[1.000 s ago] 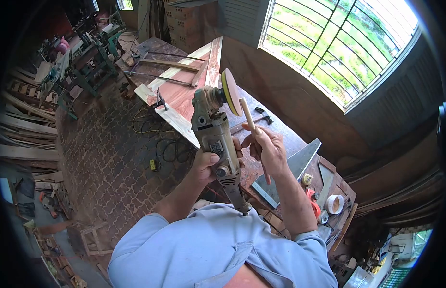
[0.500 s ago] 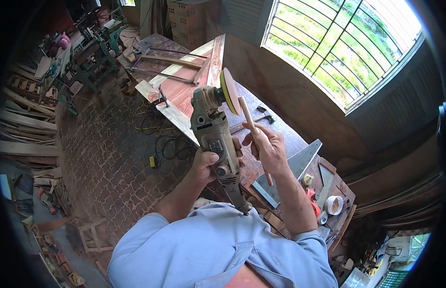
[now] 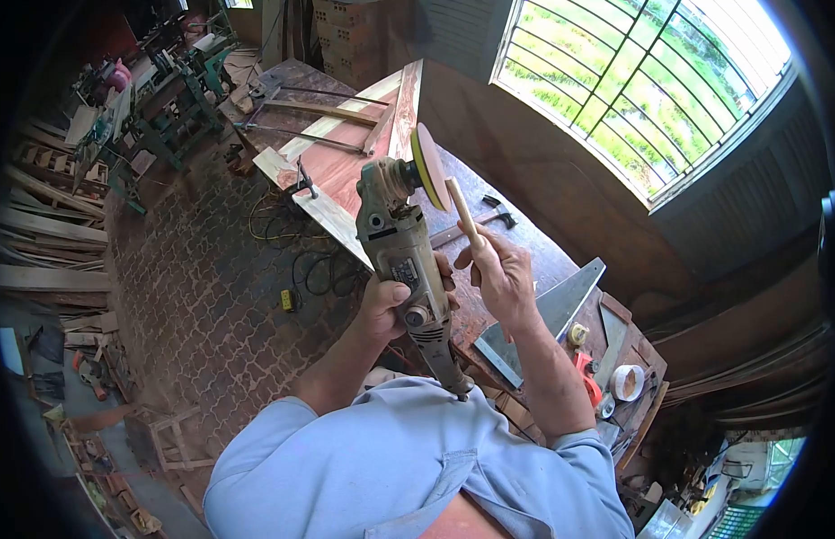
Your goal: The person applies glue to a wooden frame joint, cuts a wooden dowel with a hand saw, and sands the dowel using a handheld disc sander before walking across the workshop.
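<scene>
My left hand point(image 3: 388, 307) is wrapped round the body of an angle grinder point(image 3: 401, 244), whose tail end rests near my shirt. At the grinder's top is a sanding disc point(image 3: 431, 169) with a pale face and a yellow edge, turned to the right. A slim wooden stick point(image 3: 463, 212) is pinched in my right hand point(image 3: 505, 283). Its upper tip is at the disc's lower right edge; whether they touch I cannot tell. The stick's lower part is mostly hidden behind my right hand and forearm.
Clamps point(image 3: 314, 135) lie across a wooden panel point(image 3: 337, 184) on the workbench point(image 3: 525, 235). A hammer point(image 3: 502, 218), a handsaw point(image 3: 561, 301), a tape roll point(image 3: 627, 383) and a red tool point(image 3: 586, 373) lie right of me. A cable point(image 3: 323, 274) runs over the paved floor.
The stick's lower end, visible below my right hand before, is now almost hidden, so the stick has turned slightly. My left hand and the grinder have barely moved.
</scene>
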The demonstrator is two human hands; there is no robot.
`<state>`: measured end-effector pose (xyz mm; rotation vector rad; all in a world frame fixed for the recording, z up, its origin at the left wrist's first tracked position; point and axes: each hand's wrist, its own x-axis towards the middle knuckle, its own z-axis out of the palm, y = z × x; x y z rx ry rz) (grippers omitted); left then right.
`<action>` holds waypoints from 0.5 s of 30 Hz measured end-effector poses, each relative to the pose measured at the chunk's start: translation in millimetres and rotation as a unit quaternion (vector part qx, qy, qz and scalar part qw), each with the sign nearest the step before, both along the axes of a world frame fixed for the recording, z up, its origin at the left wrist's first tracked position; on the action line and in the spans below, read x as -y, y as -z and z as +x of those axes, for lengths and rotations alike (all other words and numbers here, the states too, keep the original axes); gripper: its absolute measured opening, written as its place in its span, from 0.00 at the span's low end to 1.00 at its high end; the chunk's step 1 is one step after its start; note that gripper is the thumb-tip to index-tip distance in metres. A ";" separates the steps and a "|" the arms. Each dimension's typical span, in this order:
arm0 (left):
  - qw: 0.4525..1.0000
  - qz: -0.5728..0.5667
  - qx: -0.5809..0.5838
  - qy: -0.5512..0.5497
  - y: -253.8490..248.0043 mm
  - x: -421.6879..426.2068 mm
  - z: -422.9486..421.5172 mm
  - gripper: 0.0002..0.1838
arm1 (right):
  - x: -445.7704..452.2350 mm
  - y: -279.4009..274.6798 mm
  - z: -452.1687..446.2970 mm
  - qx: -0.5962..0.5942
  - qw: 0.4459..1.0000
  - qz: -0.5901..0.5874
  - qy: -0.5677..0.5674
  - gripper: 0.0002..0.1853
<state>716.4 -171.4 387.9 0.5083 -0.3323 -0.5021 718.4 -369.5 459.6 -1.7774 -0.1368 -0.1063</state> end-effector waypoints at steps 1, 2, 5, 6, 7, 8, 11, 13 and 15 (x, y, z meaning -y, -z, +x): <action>1.000 0.006 0.005 -0.003 0.9 -0.2 1.0 0.41 | 0.2 0.9 1.2 0.000 1.000 0.000 0.000 0.16; 1.000 0.006 0.004 -0.003 1.0 -0.4 0.9 0.41 | 1.0 2.9 2.2 -0.005 1.000 -0.005 0.001 0.16; 1.000 0.008 -0.001 0.000 1.0 -0.3 -0.7 0.41 | 0.1 5.2 1.5 0.004 1.000 -0.028 0.008 0.17; 1.000 0.008 -0.003 -0.002 0.5 0.0 -1.3 0.41 | -0.5 5.4 0.9 0.019 0.999 -0.047 0.015 0.18; 1.000 0.009 -0.004 -0.004 0.3 0.0 -1.6 0.41 | -1.0 6.8 0.8 0.019 0.999 -0.047 0.015 0.18; 1.000 0.009 -0.004 -0.004 0.7 -0.3 -1.5 0.41 | -1.7 9.0 1.4 0.021 0.999 -0.036 0.020 0.18; 1.000 0.009 -0.011 -0.007 1.2 -0.3 -2.1 0.41 | -1.9 8.6 1.1 0.024 1.000 -0.007 0.017 0.18; 1.000 0.014 0.008 -0.008 -0.8 -1.0 -1.5 0.41 | -2.1 6.0 1.1 0.024 1.000 0.011 0.008 0.17; 1.000 0.015 0.007 -0.008 -1.0 -2.3 -1.7 0.41 | -1.8 4.4 0.5 -0.005 1.000 0.013 0.002 0.17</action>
